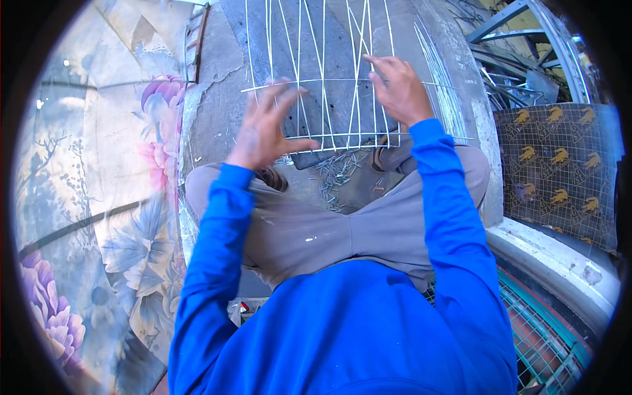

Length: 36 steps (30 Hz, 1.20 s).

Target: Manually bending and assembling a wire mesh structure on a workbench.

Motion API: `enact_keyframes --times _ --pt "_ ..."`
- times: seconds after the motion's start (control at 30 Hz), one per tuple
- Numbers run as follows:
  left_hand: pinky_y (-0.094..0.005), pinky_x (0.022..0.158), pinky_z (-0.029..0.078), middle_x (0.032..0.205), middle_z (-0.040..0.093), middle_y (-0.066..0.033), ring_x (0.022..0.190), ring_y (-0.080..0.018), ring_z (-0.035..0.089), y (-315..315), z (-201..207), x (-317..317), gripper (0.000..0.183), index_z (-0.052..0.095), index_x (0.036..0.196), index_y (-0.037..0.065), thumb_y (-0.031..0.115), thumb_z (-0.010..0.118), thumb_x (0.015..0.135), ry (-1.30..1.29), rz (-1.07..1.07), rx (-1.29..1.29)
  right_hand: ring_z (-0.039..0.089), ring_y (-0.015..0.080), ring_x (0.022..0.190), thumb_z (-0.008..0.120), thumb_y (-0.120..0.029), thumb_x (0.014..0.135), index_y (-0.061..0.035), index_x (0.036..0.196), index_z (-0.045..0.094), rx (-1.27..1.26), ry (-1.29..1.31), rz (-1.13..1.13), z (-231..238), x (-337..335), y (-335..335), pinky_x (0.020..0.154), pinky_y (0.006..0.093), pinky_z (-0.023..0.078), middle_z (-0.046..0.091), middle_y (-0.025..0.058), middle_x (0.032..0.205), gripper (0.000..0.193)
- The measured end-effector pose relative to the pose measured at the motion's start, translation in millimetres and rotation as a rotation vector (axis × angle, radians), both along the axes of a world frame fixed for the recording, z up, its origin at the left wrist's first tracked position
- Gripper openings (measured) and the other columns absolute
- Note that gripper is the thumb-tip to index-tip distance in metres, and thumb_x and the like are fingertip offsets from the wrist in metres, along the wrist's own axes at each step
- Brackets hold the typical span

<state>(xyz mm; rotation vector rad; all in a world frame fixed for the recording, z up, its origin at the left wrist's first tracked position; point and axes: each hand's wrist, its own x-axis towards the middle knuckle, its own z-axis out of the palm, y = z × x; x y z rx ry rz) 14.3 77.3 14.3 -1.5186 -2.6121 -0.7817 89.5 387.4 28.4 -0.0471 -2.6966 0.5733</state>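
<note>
In front of me lies a grid of thin pale metal rods (323,105), several running lengthwise, some slanting across each other. One cross rod (332,80) lies over them, and two more cross the near end. My left hand (263,128) hovers over the grid's left side, blurred, with fingers spread and thumb pointing right near the close cross rods; nothing shows in it. Over the right side, my right hand (400,91) has its index finger stretched to a lengthwise rod and its thumb apart below, close to the cross rod. Whether the fingertips touch the rods is unclear.
A bundle of loose rods (442,85) lies right of the grid. Short metal offcuts (337,172) are scattered between my feet. A floral sheet (125,197) covers the left side. At right are a metal frame (503,23), a dark patterned panel (556,168) and green mesh (536,329).
</note>
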Motion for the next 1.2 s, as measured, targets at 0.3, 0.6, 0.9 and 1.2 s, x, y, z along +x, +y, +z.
enact_keyframes --times 0.3,0.6,0.9,1.2 --pt "-0.0704 0.127 0.01 0.171 0.015 -0.0316 0.16 -0.0503 0.011 -16 -7 -39 0.153 0.014 0.17 0.031 0.085 0.087 0.047 -0.136 0.055 -0.492 0.032 0.0433 0.155 0.068 -0.085 0.078 -0.0183 0.163 0.04 0.161 -0.512 0.213 9 34 -13 0.126 0.0579 0.028 0.034 0.0244 0.167 0.112" --pt "-0.07 0.127 0.013 0.168 0.015 -0.0383 0.157 -0.057 0.014 -15 -14 -34 0.153 0.013 0.17 0.032 0.085 0.087 0.046 -0.051 0.013 -0.438 0.011 0.0496 0.16 0.074 -0.096 0.056 -0.0235 0.171 0.009 0.281 -0.751 0.276 14 30 -15 0.127 0.0676 0.019 0.013 0.0268 0.173 0.151" --pt "-0.0675 0.127 0.018 0.163 0.021 -0.0405 0.153 -0.0612 0.019 -17 -16 -29 0.145 0.018 0.168 0.036 0.087 0.085 0.05 0.039 -0.011 -0.376 0.011 0.0514 0.16 0.078 -0.093 0.054 -0.0283 0.171 0.007 0.452 -0.737 0.31 11 15 -12 0.126 0.0698 0.018 0.01 0.0307 0.173 0.151" --pt "-0.0661 0.127 0.021 0.16 0.027 -0.0386 0.15 -0.0605 0.026 -19 -16 -30 0.139 0.026 0.166 0.031 0.083 0.086 0.052 0.038 -0.02 -0.298 0.025 0.0554 0.152 0.086 -0.083 0.054 -0.0271 0.17 0.017 0.389 -0.576 0.372 -5 15 -2 0.123 0.0686 0.023 0.028 0.0345 0.163 0.146"
